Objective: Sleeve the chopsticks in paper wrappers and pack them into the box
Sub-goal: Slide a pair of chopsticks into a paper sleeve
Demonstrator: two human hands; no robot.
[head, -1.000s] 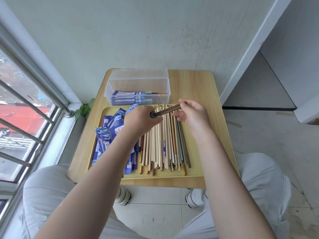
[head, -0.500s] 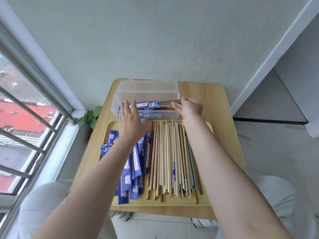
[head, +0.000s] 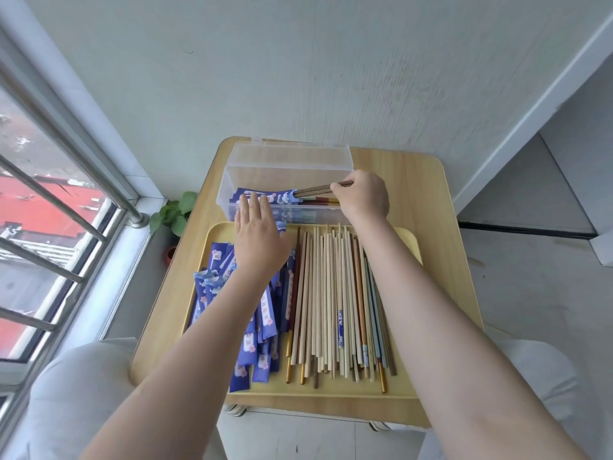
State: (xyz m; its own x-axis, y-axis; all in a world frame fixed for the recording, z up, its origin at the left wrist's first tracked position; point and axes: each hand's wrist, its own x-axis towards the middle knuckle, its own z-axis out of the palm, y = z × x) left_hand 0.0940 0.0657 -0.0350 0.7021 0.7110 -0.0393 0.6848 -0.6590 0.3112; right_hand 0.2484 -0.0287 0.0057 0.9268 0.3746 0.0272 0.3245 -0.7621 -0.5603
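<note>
A clear plastic box (head: 288, 161) stands at the far side of the wooden table, with sleeved chopsticks lying in it. My right hand (head: 363, 195) pinches the brown bare ends of a sleeved pair (head: 282, 196) at the box's right end. My left hand (head: 258, 234) reaches over the box's near wall, its straight fingers lying on the blue wrapper of that pair. On the yellow tray (head: 411, 240) lie many bare chopsticks (head: 331, 300) and, to their left, a pile of blue paper wrappers (head: 219, 280).
The table (head: 428, 200) stands against a pale wall. A window with metal bars (head: 49, 200) runs along the left, and a small green plant (head: 174, 210) sits on the floor beside the table. My knees show below the table's near edge.
Both hands carried the sleeved pair from above the tray forward into the box. My left hand opened, and its fingers now lie flat on the wrapper.
</note>
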